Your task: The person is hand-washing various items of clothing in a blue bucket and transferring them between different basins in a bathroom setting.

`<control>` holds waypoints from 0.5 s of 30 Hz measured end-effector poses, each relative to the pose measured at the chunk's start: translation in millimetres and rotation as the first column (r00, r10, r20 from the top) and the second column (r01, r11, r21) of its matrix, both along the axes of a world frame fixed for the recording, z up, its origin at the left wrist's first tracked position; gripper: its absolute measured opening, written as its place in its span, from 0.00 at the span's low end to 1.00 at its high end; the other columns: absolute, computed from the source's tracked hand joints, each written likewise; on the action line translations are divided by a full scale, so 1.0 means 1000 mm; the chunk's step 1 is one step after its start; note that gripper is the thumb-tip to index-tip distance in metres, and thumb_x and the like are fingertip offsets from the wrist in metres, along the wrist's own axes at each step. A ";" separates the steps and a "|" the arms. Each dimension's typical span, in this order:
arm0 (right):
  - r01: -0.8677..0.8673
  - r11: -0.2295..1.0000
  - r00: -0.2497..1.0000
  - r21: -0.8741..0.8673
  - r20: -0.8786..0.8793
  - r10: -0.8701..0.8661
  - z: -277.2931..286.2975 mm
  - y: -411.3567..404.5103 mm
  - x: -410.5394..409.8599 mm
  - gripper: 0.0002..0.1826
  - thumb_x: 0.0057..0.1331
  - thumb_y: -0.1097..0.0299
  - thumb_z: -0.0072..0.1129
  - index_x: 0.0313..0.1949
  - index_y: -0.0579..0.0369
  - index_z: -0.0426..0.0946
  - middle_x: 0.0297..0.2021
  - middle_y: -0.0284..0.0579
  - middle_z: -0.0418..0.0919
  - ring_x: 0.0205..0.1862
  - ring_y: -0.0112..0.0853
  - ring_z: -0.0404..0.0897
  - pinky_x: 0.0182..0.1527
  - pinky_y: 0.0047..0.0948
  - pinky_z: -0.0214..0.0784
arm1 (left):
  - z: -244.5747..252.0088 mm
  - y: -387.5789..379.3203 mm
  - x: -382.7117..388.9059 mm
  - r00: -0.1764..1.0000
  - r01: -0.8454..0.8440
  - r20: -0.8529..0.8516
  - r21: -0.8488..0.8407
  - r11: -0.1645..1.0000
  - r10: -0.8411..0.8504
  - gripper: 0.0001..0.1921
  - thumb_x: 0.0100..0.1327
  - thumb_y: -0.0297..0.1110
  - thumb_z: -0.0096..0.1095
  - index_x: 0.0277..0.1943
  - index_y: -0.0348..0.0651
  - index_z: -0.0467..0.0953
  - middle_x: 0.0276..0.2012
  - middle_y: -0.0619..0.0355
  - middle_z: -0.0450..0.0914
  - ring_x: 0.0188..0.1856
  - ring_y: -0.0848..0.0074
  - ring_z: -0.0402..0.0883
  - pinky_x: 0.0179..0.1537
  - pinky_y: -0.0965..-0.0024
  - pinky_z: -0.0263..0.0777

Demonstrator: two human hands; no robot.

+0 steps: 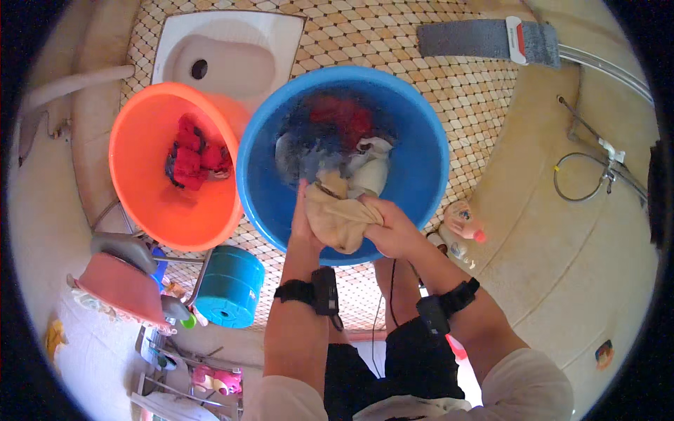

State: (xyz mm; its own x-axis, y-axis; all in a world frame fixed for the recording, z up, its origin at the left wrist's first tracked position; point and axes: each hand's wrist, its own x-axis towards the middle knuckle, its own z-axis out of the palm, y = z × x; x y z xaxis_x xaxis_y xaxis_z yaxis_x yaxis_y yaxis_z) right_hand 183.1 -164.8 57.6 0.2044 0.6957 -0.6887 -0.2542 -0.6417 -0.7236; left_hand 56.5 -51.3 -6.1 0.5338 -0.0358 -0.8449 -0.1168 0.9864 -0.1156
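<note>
Between my two hands is a wet beige cloth garment (337,216), bunched over the near side of a large blue plastic tub (421,158). My left hand (305,218) supports its left side with the fingers mostly hidden behind the fabric. My right hand (389,226) grips the gathered right end. In the tub's water lie a whitish cloth (371,171), a red cloth (342,116) and dark fabric (300,137). An orange plastic bucket (131,158) touches the tub on the left, with red and dark wet clothing (192,160) at its bottom.
A squat toilet (226,58) is set in the tiled floor behind the buckets. Bottles (461,221) stand by the right wall. A teal bucket (229,287) and a pink basin (121,289) are at lower left. A grey flat mop (468,39) lies at upper right; a hose (574,176) hangs on the wall.
</note>
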 end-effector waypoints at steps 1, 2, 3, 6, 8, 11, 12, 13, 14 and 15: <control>0.002 1.000 1.000 0.015 -0.002 -0.002 0.005 0.002 0.001 0.14 0.53 0.74 0.49 0.41 0.60 0.71 0.35 0.54 0.75 0.40 0.52 0.75 0.44 0.44 0.68 | 0.013 -0.002 -0.001 1.000 0.002 -0.002 0.015 1.000 -0.002 0.33 0.67 0.63 0.39 0.62 0.45 0.65 0.58 0.53 0.72 0.58 0.59 0.73 0.59 0.55 0.67; -0.038 0.994 0.952 0.098 0.305 0.006 0.007 0.002 0.001 0.16 0.52 0.74 0.49 0.42 0.61 0.71 0.39 0.54 0.74 0.44 0.52 0.73 0.47 0.43 0.67 | 0.024 -0.005 0.000 0.992 -0.107 0.060 -0.001 0.994 0.107 0.35 0.67 0.64 0.39 0.63 0.43 0.63 0.58 0.52 0.71 0.58 0.59 0.72 0.59 0.55 0.67; -0.096 0.983 0.809 0.158 0.587 -0.016 0.007 0.001 0.003 0.17 0.51 0.74 0.49 0.43 0.61 0.71 0.43 0.55 0.72 0.47 0.52 0.71 0.51 0.41 0.66 | 0.032 -0.008 0.003 0.969 -0.211 0.125 -0.029 0.977 0.213 0.36 0.66 0.64 0.39 0.64 0.41 0.61 0.58 0.50 0.71 0.58 0.60 0.72 0.58 0.54 0.67; -0.129 0.986 0.721 0.102 0.692 0.023 0.004 -0.002 0.007 0.20 0.50 0.72 0.51 0.45 0.62 0.70 0.54 0.58 0.65 0.55 0.54 0.65 0.57 0.42 0.61 | 0.049 -0.018 0.021 0.998 -0.063 0.008 0.057 0.996 0.063 0.30 0.68 0.61 0.39 0.62 0.46 0.65 0.54 0.54 0.73 0.56 0.61 0.73 0.58 0.54 0.68; -0.017 0.971 0.789 0.238 0.600 -0.133 0.012 0.000 -0.002 0.23 0.49 0.69 0.54 0.46 0.61 0.70 0.56 0.58 0.63 0.57 0.55 0.64 0.58 0.44 0.60 | 0.053 -0.024 0.039 0.994 0.024 -0.108 0.162 0.987 -0.006 0.29 0.69 0.57 0.40 0.62 0.43 0.63 0.56 0.53 0.72 0.56 0.62 0.74 0.56 0.56 0.70; -0.052 0.910 0.785 0.411 0.580 -0.217 0.041 0.022 -0.010 0.29 0.46 0.64 0.60 0.50 0.58 0.70 0.60 0.57 0.59 0.59 0.57 0.62 0.60 0.49 0.59 | 0.023 -0.038 0.017 0.997 -0.038 -0.049 0.252 0.967 0.052 0.27 0.70 0.52 0.41 0.62 0.40 0.62 0.56 0.53 0.71 0.55 0.64 0.74 0.53 0.59 0.73; -0.210 0.880 0.711 0.426 0.684 -0.162 0.044 0.025 -0.011 0.32 0.45 0.60 0.63 0.52 0.56 0.70 0.61 0.57 0.58 0.59 0.58 0.62 0.60 0.51 0.58 | 0.019 -0.037 0.012 0.977 -0.189 0.142 0.207 0.960 0.162 0.26 0.70 0.51 0.40 0.61 0.40 0.62 0.55 0.53 0.72 0.55 0.64 0.75 0.52 0.60 0.74; -0.205 0.879 0.717 0.431 0.677 -0.165 0.040 0.026 -0.012 0.32 0.45 0.60 0.63 0.52 0.56 0.70 0.61 0.57 0.58 0.59 0.58 0.62 0.60 0.51 0.58 | 0.018 -0.034 0.004 0.978 -0.187 0.133 0.211 0.959 0.161 0.26 0.70 0.51 0.40 0.61 0.40 0.62 0.55 0.53 0.72 0.55 0.64 0.75 0.52 0.60 0.74; -0.285 0.852 0.675 0.439 0.723 -0.146 0.032 0.028 -0.011 0.34 0.45 0.57 0.64 0.53 0.53 0.70 0.61 0.57 0.59 0.59 0.57 0.62 0.60 0.51 0.57 | 0.018 -0.030 -0.006 0.972 0.218 -0.070 0.635 0.741 -0.225 0.26 0.70 0.53 0.41 0.61 0.41 0.62 0.55 0.53 0.72 0.55 0.65 0.75 0.51 0.61 0.74; -0.370 0.822 0.624 0.433 0.771 -0.125 0.023 0.028 -0.010 0.36 0.46 0.54 0.65 0.55 0.50 0.70 0.61 0.56 0.60 0.59 0.57 0.63 0.60 0.52 0.57 | 0.024 -0.026 -0.008 0.800 0.539 -0.401 0.806 0.243 -0.446 0.26 0.70 0.54 0.41 0.61 0.43 0.62 0.55 0.54 0.72 0.55 0.66 0.75 0.51 0.62 0.74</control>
